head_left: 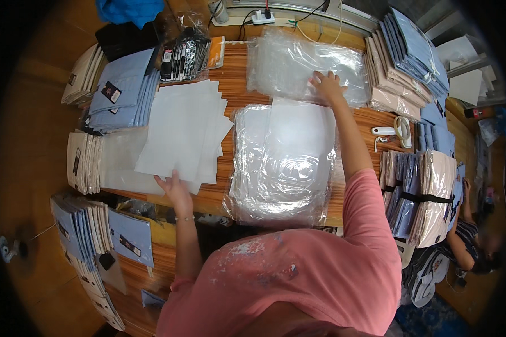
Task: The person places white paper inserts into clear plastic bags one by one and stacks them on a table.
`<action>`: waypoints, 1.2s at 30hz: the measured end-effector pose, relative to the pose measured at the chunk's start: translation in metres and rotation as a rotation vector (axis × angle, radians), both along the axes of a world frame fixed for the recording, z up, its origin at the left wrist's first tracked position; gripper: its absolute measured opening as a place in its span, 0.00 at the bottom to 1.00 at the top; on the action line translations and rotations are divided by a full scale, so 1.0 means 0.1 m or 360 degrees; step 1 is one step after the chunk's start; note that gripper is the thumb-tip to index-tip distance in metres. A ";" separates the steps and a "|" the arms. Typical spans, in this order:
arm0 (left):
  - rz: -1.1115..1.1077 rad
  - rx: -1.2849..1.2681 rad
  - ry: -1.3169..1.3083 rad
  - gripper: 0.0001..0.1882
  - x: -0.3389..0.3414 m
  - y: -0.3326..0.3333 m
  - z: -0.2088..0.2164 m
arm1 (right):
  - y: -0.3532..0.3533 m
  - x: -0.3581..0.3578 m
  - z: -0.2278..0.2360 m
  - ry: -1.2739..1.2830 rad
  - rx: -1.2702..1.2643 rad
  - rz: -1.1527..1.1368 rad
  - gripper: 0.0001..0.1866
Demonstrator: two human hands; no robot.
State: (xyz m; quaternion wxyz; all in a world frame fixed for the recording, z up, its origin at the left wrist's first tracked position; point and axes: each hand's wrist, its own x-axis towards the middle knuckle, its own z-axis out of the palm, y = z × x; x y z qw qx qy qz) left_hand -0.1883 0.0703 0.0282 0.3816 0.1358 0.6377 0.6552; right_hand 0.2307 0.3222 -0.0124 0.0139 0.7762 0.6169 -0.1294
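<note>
My left hand (176, 194) is at the near edge of a fanned stack of white paper sheets (183, 126), fingers apart and fingertips touching the paper. Stretched far forward, my right hand (329, 87) rests with spread fingers on a pile of clear plastic bags (292, 64) at the back of the table. Between my arms lies another pile of clear bags with white sheets in them (286, 151), glossy and slightly crumpled. Neither hand appears to lift anything.
Folded blue shirts (121, 90) and cream shirts (84, 163) line the left side. Bagged shirts (418, 196) stand at the right, with more stacks (399, 73) behind. A tape roll (402, 130) lies near them. Another person's arm (461, 250) shows at far right.
</note>
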 end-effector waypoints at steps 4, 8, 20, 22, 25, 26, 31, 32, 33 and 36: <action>-0.0109 -0.0226 0.0296 0.46 0.00 -0.09 -0.13 | 0.34 0.19 -0.11 0.0189 0.0099 -0.0086 0.31; -0.0412 0.0021 0.1202 0.42 0.20 -0.21 -0.33 | 0.16 0.10 0.03 0.0051 0.0555 -0.0012 0.26; -0.2331 0.0847 0.1827 0.18 1.88 0.64 -0.69 | -2.92 -0.75 -0.29 0.0390 0.0538 0.0693 0.30; -0.2308 0.0877 0.2393 0.21 2.09 0.90 -0.86 | -2.87 -0.73 -0.30 0.0239 0.0527 0.0715 0.27; -0.2274 0.0728 0.2344 0.21 2.20 1.01 -0.87 | -3.06 -0.72 -0.24 0.0306 0.0601 0.0614 0.23; -0.2251 0.0762 0.2370 0.21 2.21 1.01 -0.88 | -3.16 -0.72 -0.24 0.0324 0.0601 0.0623 0.22; -0.2173 0.0852 0.2437 0.21 2.18 1.01 -0.93 | -3.23 -0.76 -0.19 0.0406 0.0813 0.0572 0.14; -0.2175 0.0849 0.2439 0.21 2.18 1.01 -0.93 | -3.25 -0.76 -0.16 0.0450 0.0748 0.0558 0.13; -0.2174 0.0859 0.2436 0.21 2.18 1.00 -0.93 | -3.30 -0.77 -0.13 0.0494 0.0682 0.0547 0.12; -0.2156 0.0879 0.2431 0.21 2.16 1.02 -0.96 | -3.41 -0.75 -0.13 0.0589 0.0654 0.0574 0.09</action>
